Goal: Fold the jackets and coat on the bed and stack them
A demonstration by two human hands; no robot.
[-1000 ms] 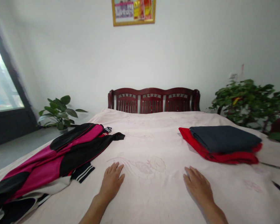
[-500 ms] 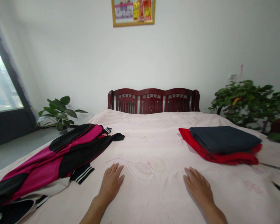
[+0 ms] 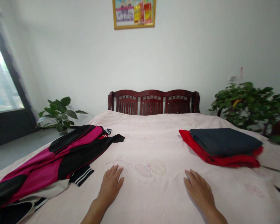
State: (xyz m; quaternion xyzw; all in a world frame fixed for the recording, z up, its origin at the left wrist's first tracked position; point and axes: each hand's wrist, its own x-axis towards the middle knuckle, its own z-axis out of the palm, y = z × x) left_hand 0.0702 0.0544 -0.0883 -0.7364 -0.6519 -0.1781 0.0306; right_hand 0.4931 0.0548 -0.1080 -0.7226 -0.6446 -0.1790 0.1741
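Covering a wide, flat surface, a pale pink sheet (image 3: 151, 202) bears a printed rose (image 3: 156, 167). Beyond the rose, a dark red wooden backrest (image 3: 151, 101) stands before a white wall (image 3: 182, 56); higher, a gold-edged frame (image 3: 134, 27) holds pictures and red and yellow paper. Far left of the rose, a pot (image 3: 63, 132) holds a leafy plant (image 3: 58, 112); far right are green plants (image 3: 246, 102). A loose heap of clothes (image 3: 44, 174), mostly pink and black on top, lies left of the rose; a folded stack (image 3: 224, 141), dark blue over red, lies to its right. Nearer than the rose, the left hand (image 3: 111, 186) and right hand (image 3: 199, 190) flank it, palms down on the sheet, unclenched, thumbs apart from fingers, near heap and stack respectively.
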